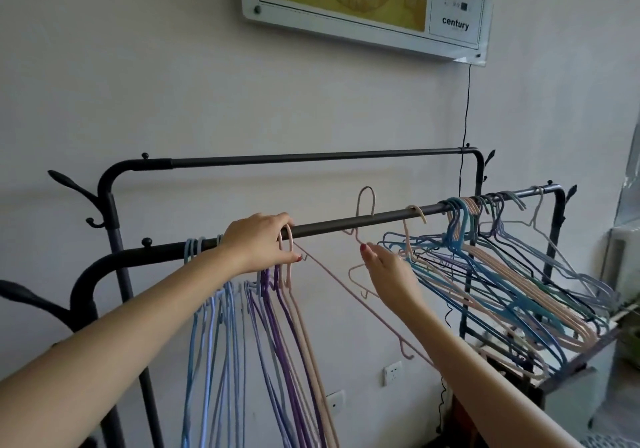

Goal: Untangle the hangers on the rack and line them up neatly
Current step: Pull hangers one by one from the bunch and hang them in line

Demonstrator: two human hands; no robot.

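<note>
A black clothes rack has a front bar (346,223) and a higher back bar (311,157). Blue, purple and beige hangers (263,343) hang straight at the bar's left end. A tangled bunch of blue, beige and grey hangers (512,274) slants off the right end. My left hand (259,241) pinches the hook of a pink hanger (346,295) on the bar beside the straight group. My right hand (388,274) holds another pink hanger (365,205) by its shoulder, its hook raised above the bar.
A framed calendar (367,4) hangs on the white wall, with a black cable (465,118) running down behind the rack. Coat hooks (69,184) stick out from the rack's left post. Wall sockets (393,373) sit low. A shelf (571,368) stands under the tangled hangers.
</note>
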